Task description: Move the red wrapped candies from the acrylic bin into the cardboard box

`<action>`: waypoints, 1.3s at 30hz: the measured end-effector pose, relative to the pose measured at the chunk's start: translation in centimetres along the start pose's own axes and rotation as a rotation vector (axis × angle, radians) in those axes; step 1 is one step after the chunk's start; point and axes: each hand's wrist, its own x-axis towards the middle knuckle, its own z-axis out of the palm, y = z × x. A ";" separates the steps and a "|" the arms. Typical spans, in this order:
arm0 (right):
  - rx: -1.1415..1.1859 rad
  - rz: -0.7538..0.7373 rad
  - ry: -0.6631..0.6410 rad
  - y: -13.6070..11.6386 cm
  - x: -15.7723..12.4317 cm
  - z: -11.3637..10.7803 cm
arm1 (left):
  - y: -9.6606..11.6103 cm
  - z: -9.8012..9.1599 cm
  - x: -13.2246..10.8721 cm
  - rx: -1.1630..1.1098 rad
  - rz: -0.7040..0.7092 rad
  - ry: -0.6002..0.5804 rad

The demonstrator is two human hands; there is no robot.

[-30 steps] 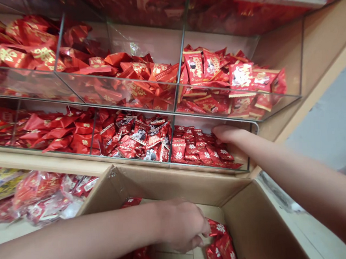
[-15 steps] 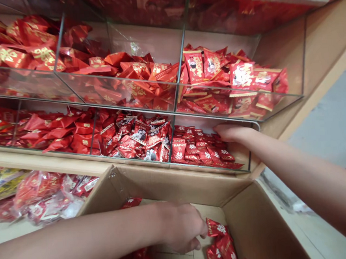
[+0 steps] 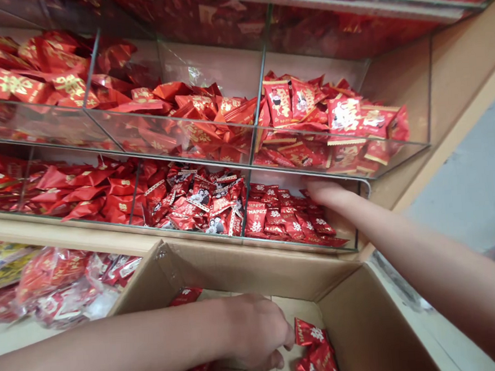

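Note:
My left hand is down inside an open cardboard box. Its fingers are curled, and whatever they may hold is hidden beneath the palm. Close to its fingertips lie several small red candy packets with gold and white print. My right hand reaches into the lower right shelf compartment, at the back of rows of similar red packets printed "HAPPY" and "LUCK". Blur and the shelf edge above hide its fingers. More red packets lie in the box, partly covered by my left forearm.
Clear dividers split the shelves into compartments of red wrapped sweets. A glass front edge runs along the lower compartment. Bagged goods lie below the shelf at left. A wooden side panel stands at right.
The view has shifted slightly, so the shelves sit a little lower in the picture. Both hands stay in nearly the same places, left in the box and right in the compartment.

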 end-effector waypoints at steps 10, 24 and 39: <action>-0.367 -0.115 0.001 -1.2 -2.5 0.5 | -0.1 -0.1 -0.1 -0.013 -0.013 -0.028; -0.227 -0.312 -0.126 -1.5 -2.9 0.0 | 0.0 0.1 -0.3 -0.012 -0.070 -0.064; -0.122 -0.271 -0.186 -2.6 -1.9 0.3 | -0.2 -0.6 -0.5 0.067 -0.025 -0.095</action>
